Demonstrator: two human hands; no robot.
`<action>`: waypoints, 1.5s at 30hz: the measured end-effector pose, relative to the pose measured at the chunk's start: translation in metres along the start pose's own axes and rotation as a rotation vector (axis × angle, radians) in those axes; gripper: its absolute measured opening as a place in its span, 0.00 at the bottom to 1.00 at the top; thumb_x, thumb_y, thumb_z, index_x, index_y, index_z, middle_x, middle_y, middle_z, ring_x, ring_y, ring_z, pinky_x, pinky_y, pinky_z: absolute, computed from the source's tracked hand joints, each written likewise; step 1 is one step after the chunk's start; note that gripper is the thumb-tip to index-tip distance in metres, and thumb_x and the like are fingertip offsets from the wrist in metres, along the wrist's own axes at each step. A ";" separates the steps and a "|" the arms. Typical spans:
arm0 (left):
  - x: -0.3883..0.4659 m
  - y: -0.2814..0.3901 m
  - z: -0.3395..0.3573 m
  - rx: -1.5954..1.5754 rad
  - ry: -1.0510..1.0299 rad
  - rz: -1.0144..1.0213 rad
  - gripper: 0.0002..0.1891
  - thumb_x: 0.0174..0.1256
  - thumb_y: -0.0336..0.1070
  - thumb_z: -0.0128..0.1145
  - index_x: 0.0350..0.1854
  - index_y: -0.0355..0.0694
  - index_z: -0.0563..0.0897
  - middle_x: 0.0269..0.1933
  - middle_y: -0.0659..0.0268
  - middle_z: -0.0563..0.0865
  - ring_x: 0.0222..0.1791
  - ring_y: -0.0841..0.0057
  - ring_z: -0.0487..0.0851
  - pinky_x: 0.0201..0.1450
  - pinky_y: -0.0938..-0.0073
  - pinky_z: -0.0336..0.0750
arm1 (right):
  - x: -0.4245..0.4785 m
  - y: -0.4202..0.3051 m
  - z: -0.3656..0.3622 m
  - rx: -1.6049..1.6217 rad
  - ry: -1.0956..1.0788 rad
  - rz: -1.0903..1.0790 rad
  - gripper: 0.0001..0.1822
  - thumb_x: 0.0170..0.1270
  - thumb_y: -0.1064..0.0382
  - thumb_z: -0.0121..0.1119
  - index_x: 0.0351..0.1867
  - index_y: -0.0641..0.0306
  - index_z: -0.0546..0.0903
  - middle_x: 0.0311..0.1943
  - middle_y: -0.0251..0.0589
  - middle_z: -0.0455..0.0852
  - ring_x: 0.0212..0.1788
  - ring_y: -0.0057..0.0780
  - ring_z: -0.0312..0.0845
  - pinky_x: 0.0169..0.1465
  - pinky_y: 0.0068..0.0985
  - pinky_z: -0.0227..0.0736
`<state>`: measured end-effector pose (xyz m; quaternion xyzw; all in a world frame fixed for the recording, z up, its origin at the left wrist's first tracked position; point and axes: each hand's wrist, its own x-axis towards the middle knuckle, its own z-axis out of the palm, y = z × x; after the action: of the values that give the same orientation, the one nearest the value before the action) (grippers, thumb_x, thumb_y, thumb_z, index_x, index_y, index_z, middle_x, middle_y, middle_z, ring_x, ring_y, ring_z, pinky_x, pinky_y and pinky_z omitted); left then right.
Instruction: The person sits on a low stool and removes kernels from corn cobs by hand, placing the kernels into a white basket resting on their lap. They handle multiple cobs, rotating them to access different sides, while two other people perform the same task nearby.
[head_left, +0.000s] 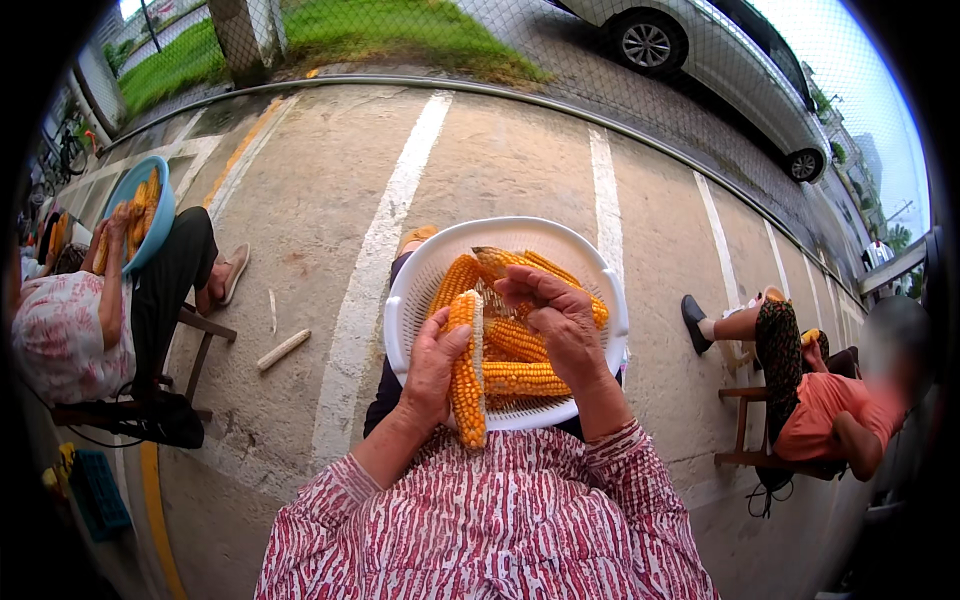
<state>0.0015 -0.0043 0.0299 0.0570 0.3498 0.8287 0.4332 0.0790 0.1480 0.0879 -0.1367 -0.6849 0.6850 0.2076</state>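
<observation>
My left hand (433, 367) grips an ear of dried yellow corn (470, 375), held nearly upright in the picture at the basket's near rim. Along its right side a pale strip of bare cob shows where kernels are gone. My right hand (559, 319) hovers over the basket just right of that ear, fingers bent and apart from it; whether anything sits in its palm is hidden. On my lap rests a white perforated plastic basket (420, 259) with two side handles. Several more ears of corn (525, 377) lie in it, one with a dark, dried tip.
On the concrete floor to the left lies a stripped corncob (283, 350). A seated person (71, 322) at left holds a light-blue basin (161, 217) of corn ears. Another seated person (832, 420) is at right. Ahead runs a chain-link fence (480, 45), with a silver car (705, 67) beyond.
</observation>
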 end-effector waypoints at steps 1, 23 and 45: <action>-0.001 0.001 0.000 -0.004 -0.012 -0.015 0.23 0.71 0.36 0.53 0.63 0.33 0.64 0.53 0.59 0.76 0.49 0.75 0.80 0.51 0.74 0.81 | 0.000 -0.004 0.001 0.047 -0.022 0.009 0.31 0.52 0.85 0.36 0.58 0.67 0.78 0.49 0.42 0.85 0.49 0.22 0.80 0.42 0.15 0.74; -0.005 0.005 0.003 -0.066 0.016 0.004 0.19 0.73 0.38 0.49 0.60 0.34 0.67 0.50 0.60 0.78 0.48 0.74 0.81 0.52 0.71 0.80 | 0.018 -0.010 0.002 -0.020 -0.103 -0.066 0.19 0.63 0.82 0.44 0.54 0.73 0.79 0.46 0.44 0.85 0.52 0.28 0.82 0.58 0.22 0.75; -0.014 0.006 0.002 0.165 0.121 0.222 0.20 0.72 0.38 0.52 0.60 0.33 0.70 0.49 0.66 0.78 0.47 0.83 0.76 0.53 0.80 0.73 | 0.008 0.061 0.030 -1.210 -0.544 -0.180 0.08 0.62 0.68 0.51 0.42 0.65 0.75 0.40 0.48 0.79 0.46 0.43 0.78 0.50 0.37 0.72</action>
<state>0.0069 -0.0155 0.0383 0.0806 0.4337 0.8419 0.3108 0.0517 0.1269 0.0284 0.0059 -0.9850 0.1702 -0.0294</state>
